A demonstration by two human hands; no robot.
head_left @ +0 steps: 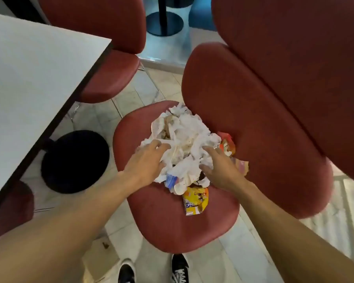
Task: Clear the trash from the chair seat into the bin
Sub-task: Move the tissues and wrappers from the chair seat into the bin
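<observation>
Both hands gathered the trash [182, 144] on the red seat [161, 227].

The pile of crumpled white paper lay on the far half of the seat, close against the chair back [243, 123] at 2 o'clock. The left hand [146, 162] pressed into the pile from 9 o'clock, its fingers curled into the paper. The right hand [219, 167] met the pile from 3 o'clock, its fingers also bent round the paper. A yellow wrapper [195, 200] lay at 6 o'clock of the pile, touching its edge, and an orange wrapper [228, 144] stuck out at 3 o'clock beside the chair back. A round black bin [75, 161] stood on the floor at 9 o'clock of the seat, under the edge of the white table [33, 82].
</observation>
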